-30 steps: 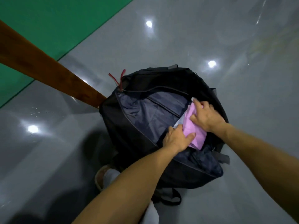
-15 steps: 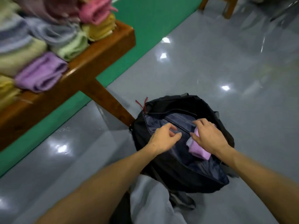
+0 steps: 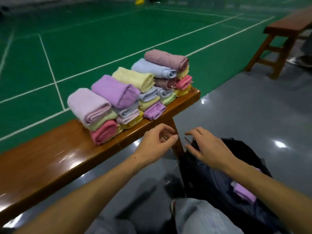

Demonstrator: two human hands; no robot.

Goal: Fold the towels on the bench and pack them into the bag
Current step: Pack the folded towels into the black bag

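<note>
A stack of several rolled and folded towels (image 3: 128, 95) in pink, purple, yellow, blue and green lies on the wooden bench (image 3: 50, 159). The black bag (image 3: 212, 179) stands open on the floor at the right, beside the bench leg. A folded purple towel (image 3: 244, 194) lies inside it. My left hand (image 3: 157, 142) hovers with loosely curled fingers over the bench's front edge and holds nothing. My right hand (image 3: 209, 147) is above the bag's top rim, fingers spread, holding nothing.
A second wooden bench (image 3: 285, 36) stands at the far right. Behind the benches lies a green court floor (image 3: 101, 36) with white lines; the near floor is glossy grey (image 3: 244, 107). My grey-trousered knees (image 3: 199, 217) fill the bottom edge.
Both hands have come up out of the bag, leaving the purple towel inside. The view has lifted from the bag to the bench and its towel stack.
</note>
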